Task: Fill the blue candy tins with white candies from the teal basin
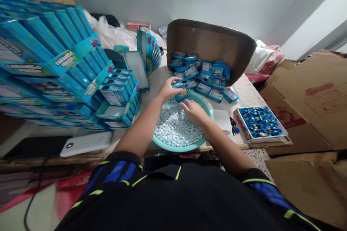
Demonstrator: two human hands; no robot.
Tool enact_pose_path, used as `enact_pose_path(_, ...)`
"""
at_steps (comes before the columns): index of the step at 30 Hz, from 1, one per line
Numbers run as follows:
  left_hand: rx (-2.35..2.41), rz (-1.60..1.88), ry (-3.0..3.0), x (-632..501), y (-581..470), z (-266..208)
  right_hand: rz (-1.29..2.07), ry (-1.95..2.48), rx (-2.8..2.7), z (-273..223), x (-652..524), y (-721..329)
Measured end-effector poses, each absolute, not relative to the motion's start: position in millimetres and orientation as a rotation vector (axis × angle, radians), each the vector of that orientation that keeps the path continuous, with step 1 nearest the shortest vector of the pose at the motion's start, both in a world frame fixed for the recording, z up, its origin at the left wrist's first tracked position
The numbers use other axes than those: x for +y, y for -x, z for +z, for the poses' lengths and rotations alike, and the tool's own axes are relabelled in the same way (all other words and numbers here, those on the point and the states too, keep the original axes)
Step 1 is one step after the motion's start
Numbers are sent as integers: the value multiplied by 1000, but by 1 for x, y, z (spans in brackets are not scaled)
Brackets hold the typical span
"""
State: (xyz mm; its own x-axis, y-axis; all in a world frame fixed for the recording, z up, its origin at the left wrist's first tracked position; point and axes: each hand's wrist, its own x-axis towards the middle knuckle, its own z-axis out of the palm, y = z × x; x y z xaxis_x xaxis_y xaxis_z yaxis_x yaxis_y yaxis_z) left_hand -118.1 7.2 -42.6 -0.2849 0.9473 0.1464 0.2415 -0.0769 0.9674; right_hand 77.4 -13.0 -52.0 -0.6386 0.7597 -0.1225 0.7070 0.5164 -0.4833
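My left hand (168, 89) is closed around a small blue candy box (182, 91), held tilted above a mint-green basin (173, 148). The basin is filled with small white and pale-blue candies (177, 126). Just below the box, my right hand (194, 112) is over the candies at the basin's right side, its fingers slightly apart and pointing toward the box. Its palm faces away, so anything under it is hidden. Behind the basin, several similar blue boxes (206, 74) lie loose in a cardboard carton (208, 39) tipped on its side, some spilling onto the table.
Stacked blue display boxes (62, 50) rise at the left, beside a partly filled tray (120, 112). A white power bank (86, 143) lies at the front left. On the right are a box of blue caps (261, 122) and large cardboard boxes (306, 97).
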Motion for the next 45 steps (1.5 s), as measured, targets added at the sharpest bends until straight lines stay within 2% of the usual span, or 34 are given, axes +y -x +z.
enact_pose_path(4,1618,1258,-1547,-5,143,-38,702,1232,-2821,-53,-3,-47)
enact_pose_path(8,1722,1264,-1626,-1,152,-41,673,1154,-2944,-55,0,-23)
enact_pose_path(18,1618,1090,-1783,-6,135,-41,775,956,-3051,-40,-37,-39)
enact_pose_path(23,1588,992,-1861,-7,131,-41,898,905,-2996,-35,-51,-51)
enact_pose_path(32,1519,868,-1876,-5,139,-43,910,831,-2877,-39,-46,-46)
enact_pose_path(37,1512,771,-2077,-4,129,-40,956,793,-2771,-44,-32,-56)
enact_pose_path(41,1648,694,-2292,-8,120,-36,953,894,-2540,-48,-22,-69)
enact_pose_path(45,1698,723,-2282,-11,121,-34,1097,1040,-2276,-46,-22,-75)
